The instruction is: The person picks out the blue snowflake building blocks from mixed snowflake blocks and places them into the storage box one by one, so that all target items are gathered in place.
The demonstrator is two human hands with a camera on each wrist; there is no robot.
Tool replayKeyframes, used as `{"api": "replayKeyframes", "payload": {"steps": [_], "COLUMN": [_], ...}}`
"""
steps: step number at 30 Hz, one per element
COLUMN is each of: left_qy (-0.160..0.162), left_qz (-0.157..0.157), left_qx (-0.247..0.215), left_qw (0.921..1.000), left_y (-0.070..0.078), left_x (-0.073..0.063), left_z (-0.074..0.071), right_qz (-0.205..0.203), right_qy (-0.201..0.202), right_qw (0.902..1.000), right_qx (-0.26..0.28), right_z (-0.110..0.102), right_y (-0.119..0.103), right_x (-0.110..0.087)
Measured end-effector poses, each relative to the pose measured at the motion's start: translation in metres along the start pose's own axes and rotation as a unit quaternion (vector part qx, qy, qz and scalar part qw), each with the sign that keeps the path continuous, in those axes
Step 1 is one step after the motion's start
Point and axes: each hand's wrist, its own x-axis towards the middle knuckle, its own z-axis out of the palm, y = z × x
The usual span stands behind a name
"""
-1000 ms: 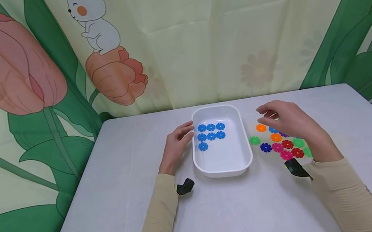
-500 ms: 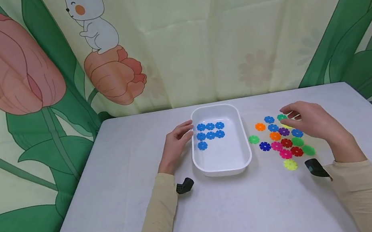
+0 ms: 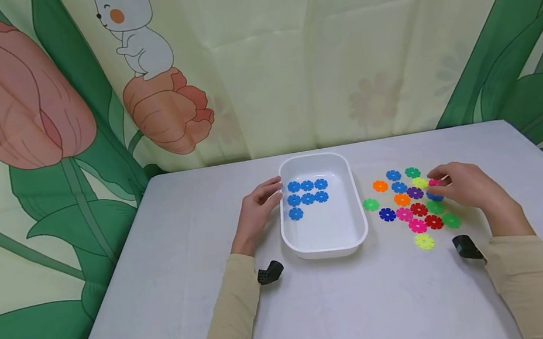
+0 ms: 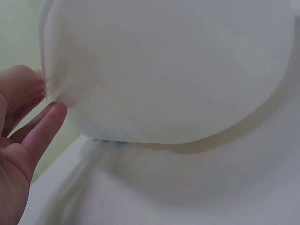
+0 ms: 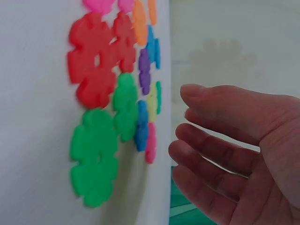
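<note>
A white plastic tray (image 3: 327, 237) lies on the table with several blue flower-shaped discs (image 3: 307, 186) in rows at its far left. My left hand (image 3: 255, 214) rests its fingertips against the outside of the tray's left side; in the left wrist view the fingers (image 4: 44, 133) touch the white wall. To the tray's right, my right hand (image 3: 468, 185) hovers over the right edge of loose flower discs, nearest to a blue disc (image 5: 142, 125) and a pink disc (image 5: 150, 143). In the right wrist view, its fingers are loosely bent, with nothing between them.
Loose discs in orange (image 3: 379, 186), green (image 3: 371, 205), purple (image 3: 415, 193), red (image 3: 434, 222) and yellow (image 3: 424, 242) lie on the white table (image 3: 358, 310). A printed curtain (image 3: 286, 60) hangs behind the table's far edge.
My right hand has moved right across the loose discs, then lower towards their right edge, uncovering several of them. My left hand stays at the tray.
</note>
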Motion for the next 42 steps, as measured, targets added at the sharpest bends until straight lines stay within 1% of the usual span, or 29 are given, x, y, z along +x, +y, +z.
{"api": "replayKeyframes", "payload": {"steps": [5,9,16,24,31,36,42], "left_qy": [0.002,0.002,-0.001,-0.003,-0.001,-0.001,0.001], "left_qz": [0.002,0.003,0.007,0.0,-0.006,-0.004,0.001], "left_qx": [-0.003,-0.003,-0.007,-0.002,0.001,0.001,-0.001], "left_qw": [1.0,1.0,0.9999,1.0,1.0,1.0,1.0], "left_y": [0.0,0.001,0.001,0.002,0.003,0.003,0.002], "left_x": [0.0,-0.001,-0.001,-0.001,-0.001,-0.001,0.0], "left_z": [0.0,0.0,-0.001,0.0,0.001,0.001,0.001], "right_qz": [0.006,0.004,0.002,-0.002,0.008,0.001,-0.005], "right_qy": [-0.019,-0.024,-0.025,-0.021,-0.014,-0.01,-0.02], "right_qw": [0.9998,0.9997,0.9997,0.9998,0.9999,0.9999,0.9998], "right_qx": [-0.007,-0.009,-0.004,-0.006,-0.004,-0.001,0.002], "right_z": [0.002,0.005,0.009,0.011,0.011,0.012,0.012], "right_y": [0.01,0.015,0.015,0.016,0.018,0.017,0.017], "right_x": [0.003,0.004,0.007,0.005,0.004,0.005,0.005]}}
